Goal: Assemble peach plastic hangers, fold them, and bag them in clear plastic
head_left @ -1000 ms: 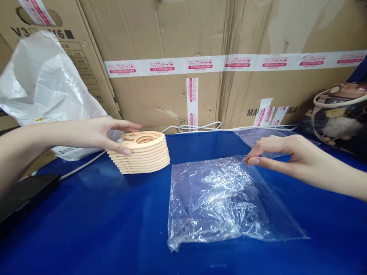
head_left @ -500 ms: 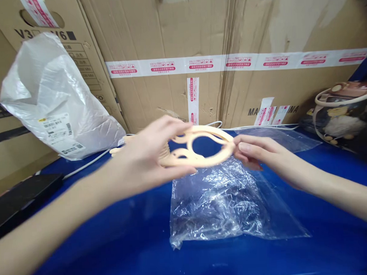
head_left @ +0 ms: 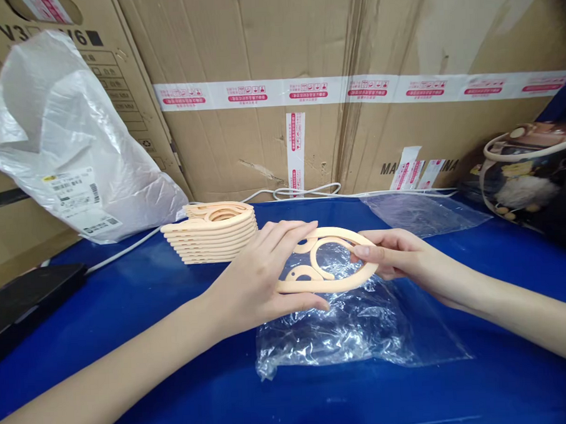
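A beige plastic folding clothes hanger [head_left: 340, 286], folded into a rounded loop with curved inner parts, is held level above a clear plastic bag [head_left: 335, 341]. My left hand [head_left: 264, 272] grips its left end, fingers over the top edge and thumb along the near side. That end is hidden under the palm. At the pointed right end, my right hand [head_left: 400, 252] pinches the hanger between thumb and fingers. Behind my left hand stands a neat stack of matching beige hangers [head_left: 213, 239], partly covered by that hand.
A white plastic mailing bag [head_left: 78, 146] leans against cardboard boxes [head_left: 238, 45] at the left. A black flat object [head_left: 34, 304] lies at the left edge. White cable [head_left: 305, 191] runs along the back. Another clear bag [head_left: 419, 213] and a clear container with brown lid [head_left: 527, 170] are at right.
Both hands and the hanger sit lower in view and slightly further right. The stack of hangers, mostly hidden behind my left hand before, now shows. Both hands still hold the hanger.
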Demonstrator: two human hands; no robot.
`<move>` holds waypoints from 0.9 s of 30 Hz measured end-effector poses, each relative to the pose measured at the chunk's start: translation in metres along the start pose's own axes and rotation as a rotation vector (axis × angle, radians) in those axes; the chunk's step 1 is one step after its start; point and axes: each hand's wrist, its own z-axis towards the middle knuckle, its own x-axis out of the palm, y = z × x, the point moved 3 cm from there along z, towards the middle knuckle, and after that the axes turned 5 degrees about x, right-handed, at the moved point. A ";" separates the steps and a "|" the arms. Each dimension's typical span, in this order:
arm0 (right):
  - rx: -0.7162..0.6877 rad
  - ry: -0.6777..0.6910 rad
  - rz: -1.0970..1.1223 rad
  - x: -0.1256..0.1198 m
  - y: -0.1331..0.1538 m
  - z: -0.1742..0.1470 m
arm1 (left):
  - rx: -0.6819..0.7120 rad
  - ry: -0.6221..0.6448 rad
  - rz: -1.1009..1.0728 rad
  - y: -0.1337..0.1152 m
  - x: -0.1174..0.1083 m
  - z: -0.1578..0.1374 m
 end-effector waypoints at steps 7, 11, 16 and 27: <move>-0.025 0.024 -0.036 0.000 -0.002 0.000 | 0.060 -0.030 0.084 0.000 0.001 -0.001; -0.199 -0.134 -0.300 -0.005 0.004 -0.007 | 0.089 -0.079 0.132 -0.003 0.000 -0.001; -0.598 -0.267 -0.681 -0.003 0.017 -0.022 | 0.088 -0.111 0.145 -0.015 0.000 -0.001; -0.536 -0.198 -0.707 -0.019 0.029 -0.025 | -0.151 0.076 -0.066 -0.013 0.004 -0.003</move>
